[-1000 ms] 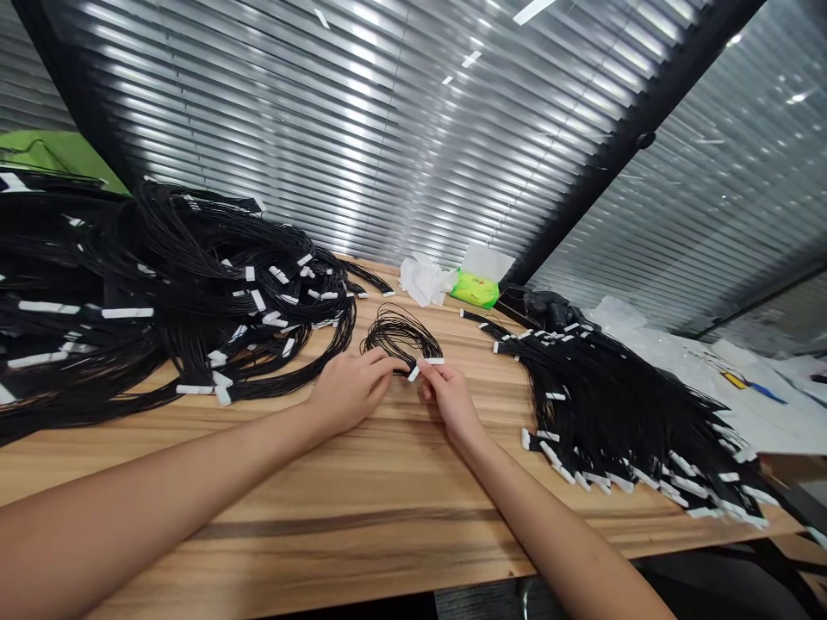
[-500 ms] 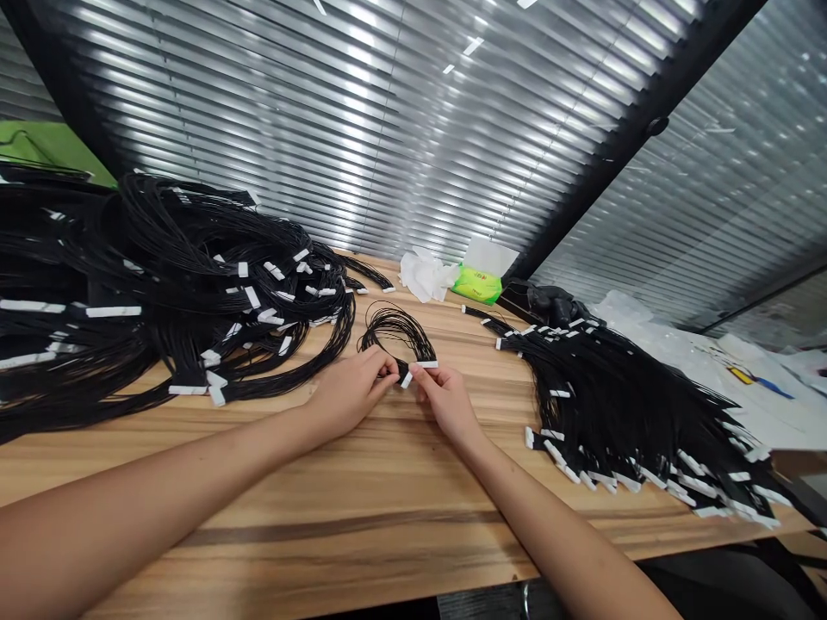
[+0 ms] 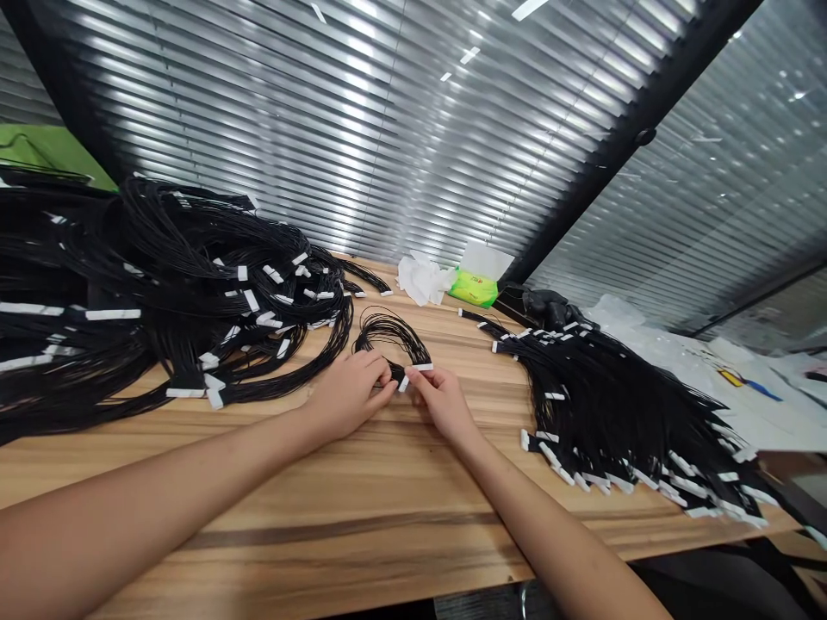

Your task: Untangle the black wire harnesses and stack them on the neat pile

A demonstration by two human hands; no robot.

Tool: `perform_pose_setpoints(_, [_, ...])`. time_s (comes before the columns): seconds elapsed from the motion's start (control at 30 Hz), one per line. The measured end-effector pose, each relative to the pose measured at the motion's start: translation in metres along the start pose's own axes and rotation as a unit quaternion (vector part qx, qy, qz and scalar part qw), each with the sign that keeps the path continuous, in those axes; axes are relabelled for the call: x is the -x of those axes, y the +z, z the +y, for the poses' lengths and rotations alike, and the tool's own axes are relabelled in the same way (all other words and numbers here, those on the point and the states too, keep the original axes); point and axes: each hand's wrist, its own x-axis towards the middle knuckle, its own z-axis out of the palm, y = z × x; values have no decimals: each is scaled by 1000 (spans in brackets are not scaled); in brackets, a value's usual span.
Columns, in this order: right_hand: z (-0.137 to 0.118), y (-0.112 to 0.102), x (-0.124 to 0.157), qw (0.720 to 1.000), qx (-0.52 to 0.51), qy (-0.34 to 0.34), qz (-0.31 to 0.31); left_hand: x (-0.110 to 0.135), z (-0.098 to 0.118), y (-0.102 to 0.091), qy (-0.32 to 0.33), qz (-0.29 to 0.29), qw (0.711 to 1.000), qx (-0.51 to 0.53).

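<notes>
A wire harness of thin black wires [image 3: 395,327] lies looped on the wooden table between my hands, its two white connector ends brought close together. My right hand [image 3: 444,403] pinches the harness at one white connector [image 3: 423,368] between thumb and fingers. The other white connector [image 3: 405,382] sticks out, tilted, between the two hands. My left hand [image 3: 354,393] is closed around the black wires just behind that connector; its fingertips are partly hidden.
A large heap of similar black harnesses [image 3: 194,258] covers the table's left. Another bundle [image 3: 607,405] lies fanned out on the right. Behind are crumpled tissue [image 3: 423,280] and a green tissue pack [image 3: 474,288]. Yellow-and-blue pliers [image 3: 749,383] rest on a white surface at far right.
My left fingers have shifted slightly on the wires, with the thumb straighter. The right hand keeps its pinch on the connector. The whole view has moved a little.
</notes>
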Motion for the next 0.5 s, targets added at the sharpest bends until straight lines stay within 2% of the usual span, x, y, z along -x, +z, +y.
perform_pose_setpoints(0.13, [-2, -2, -4, 995, -89, 25, 29, 3, 2, -6, 74, 59, 995, -27])
perform_pose_setpoints(0.23, [-9, -5, -7, 970, -233, 47, 49, 5, 1, -8, 88, 58, 994, -17])
perform_pose_setpoints(0.33, [-16, -7, -8, 920, -376, 102, 39, 2, -2, -8, 33, 49, 998, 3])
perform_pose_setpoints(0.4, [-19, -7, -6, 893, -427, 139, 14, 0, -5, -6, -12, 57, 998, 33])
perform_pose_setpoints(0.5, [-20, -3, 0, 878, -451, 157, -35, -3, -12, -3, -75, 100, 989, 79])
